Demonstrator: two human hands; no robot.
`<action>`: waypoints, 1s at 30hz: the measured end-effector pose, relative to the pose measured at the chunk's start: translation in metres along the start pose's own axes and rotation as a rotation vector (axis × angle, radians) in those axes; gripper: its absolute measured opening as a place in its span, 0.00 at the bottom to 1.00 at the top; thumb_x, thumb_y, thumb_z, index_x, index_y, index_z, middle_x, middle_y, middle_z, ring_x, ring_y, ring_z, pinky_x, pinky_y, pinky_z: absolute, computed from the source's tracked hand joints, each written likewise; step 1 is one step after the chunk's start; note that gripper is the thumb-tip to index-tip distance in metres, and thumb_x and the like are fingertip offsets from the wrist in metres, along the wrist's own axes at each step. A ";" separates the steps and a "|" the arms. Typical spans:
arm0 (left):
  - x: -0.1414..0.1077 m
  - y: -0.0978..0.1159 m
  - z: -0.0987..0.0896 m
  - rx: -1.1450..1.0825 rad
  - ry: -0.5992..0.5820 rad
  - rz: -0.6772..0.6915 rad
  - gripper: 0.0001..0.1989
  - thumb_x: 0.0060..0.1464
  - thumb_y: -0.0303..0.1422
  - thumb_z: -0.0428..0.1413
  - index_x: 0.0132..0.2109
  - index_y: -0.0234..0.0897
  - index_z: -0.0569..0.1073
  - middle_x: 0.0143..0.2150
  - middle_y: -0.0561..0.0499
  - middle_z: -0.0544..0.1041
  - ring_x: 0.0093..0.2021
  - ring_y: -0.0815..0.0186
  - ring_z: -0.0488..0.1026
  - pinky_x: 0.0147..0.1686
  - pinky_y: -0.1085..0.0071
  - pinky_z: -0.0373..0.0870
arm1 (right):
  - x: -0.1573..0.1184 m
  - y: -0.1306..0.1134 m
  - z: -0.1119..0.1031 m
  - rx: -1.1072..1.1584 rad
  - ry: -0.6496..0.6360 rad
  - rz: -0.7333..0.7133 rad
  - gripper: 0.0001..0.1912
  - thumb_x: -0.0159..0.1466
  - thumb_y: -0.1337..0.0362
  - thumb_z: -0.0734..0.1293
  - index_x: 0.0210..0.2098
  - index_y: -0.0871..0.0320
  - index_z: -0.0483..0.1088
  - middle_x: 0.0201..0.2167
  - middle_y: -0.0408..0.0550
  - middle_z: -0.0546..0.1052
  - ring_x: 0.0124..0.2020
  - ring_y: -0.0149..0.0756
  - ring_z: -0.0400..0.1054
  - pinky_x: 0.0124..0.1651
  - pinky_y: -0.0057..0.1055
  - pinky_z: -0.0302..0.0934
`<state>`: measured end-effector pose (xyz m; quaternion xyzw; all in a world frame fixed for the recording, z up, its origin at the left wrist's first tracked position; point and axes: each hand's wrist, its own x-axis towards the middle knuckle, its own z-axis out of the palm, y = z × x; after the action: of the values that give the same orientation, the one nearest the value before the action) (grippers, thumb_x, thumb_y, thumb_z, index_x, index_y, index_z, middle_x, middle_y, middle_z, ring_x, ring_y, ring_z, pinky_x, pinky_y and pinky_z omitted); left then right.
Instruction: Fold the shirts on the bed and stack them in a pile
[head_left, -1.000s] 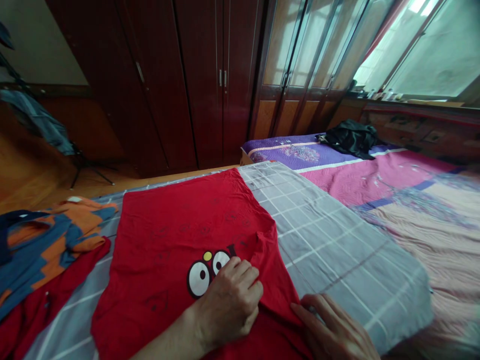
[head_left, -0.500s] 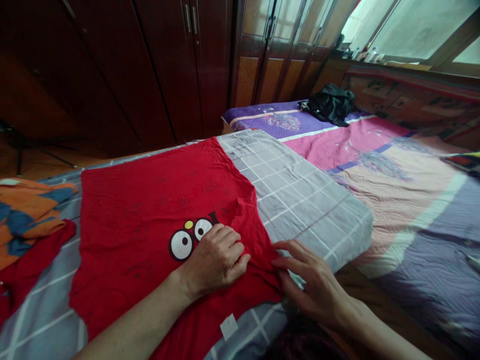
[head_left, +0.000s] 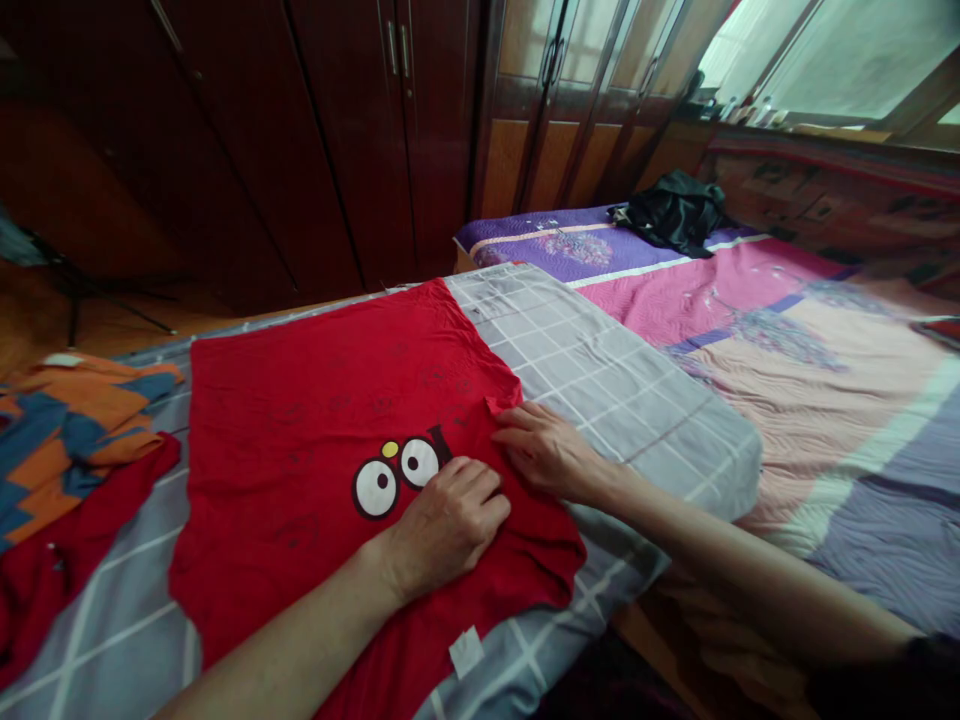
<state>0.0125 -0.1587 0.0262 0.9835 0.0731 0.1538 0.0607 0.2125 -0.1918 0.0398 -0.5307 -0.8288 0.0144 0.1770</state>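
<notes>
A red shirt (head_left: pixel 300 400) with a cartoon-eye print lies spread on a grey checked sheet (head_left: pixel 600 380). My left hand (head_left: pixel 450 520) rests on the shirt just right of the printed eyes, its fingers curled down against the cloth. Farther right and a little higher, my right hand (head_left: pixel 544 445) has its fingers bent onto the shirt's right part, beside a small raised fold of red cloth. Near the lower edge of the shirt a white tag (head_left: pixel 466 653) shows.
Orange and blue clothing (head_left: pixel 75 430) lies at the left over another red garment (head_left: pixel 90 530). A bed with a multicoloured cover (head_left: pixel 787 400) stands at the right, with a black garment (head_left: pixel 675 212) on it. Dark wardrobes (head_left: pixel 360 150) line the back.
My right hand has moved up and left from the shirt's lower right edge to the raised fold. My left hand stays on the same part of the shirt. The view has shifted slightly.
</notes>
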 end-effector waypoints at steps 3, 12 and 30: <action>0.000 0.000 0.000 -0.007 -0.020 -0.022 0.05 0.57 0.25 0.49 0.35 0.35 0.69 0.37 0.48 0.70 0.40 0.61 0.66 0.44 0.64 0.66 | 0.013 0.005 0.012 -0.025 -0.011 0.001 0.17 0.63 0.69 0.60 0.51 0.62 0.68 0.53 0.59 0.70 0.54 0.44 0.63 0.56 0.45 0.58; -0.004 0.000 0.007 -0.077 0.037 -0.104 0.16 0.60 0.29 0.48 0.55 0.36 0.67 0.59 0.45 0.66 0.61 0.58 0.59 0.60 0.57 0.57 | 0.059 0.043 0.022 0.004 -0.179 0.009 0.37 0.65 0.47 0.58 0.65 0.66 0.50 0.66 0.62 0.50 0.67 0.48 0.42 0.65 0.48 0.43; 0.007 -0.017 0.078 0.324 0.509 -0.012 0.10 0.61 0.34 0.52 0.48 0.50 0.72 0.48 0.60 0.78 0.49 0.68 0.74 0.48 0.69 0.72 | 0.174 0.097 0.058 -0.122 -0.157 0.184 0.41 0.65 0.42 0.53 0.65 0.67 0.51 0.66 0.62 0.52 0.66 0.52 0.44 0.65 0.44 0.42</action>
<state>0.0409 -0.1480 -0.0476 0.9098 0.1156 0.3814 -0.1162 0.2144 0.0138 0.0137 -0.6113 -0.7873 0.0216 0.0767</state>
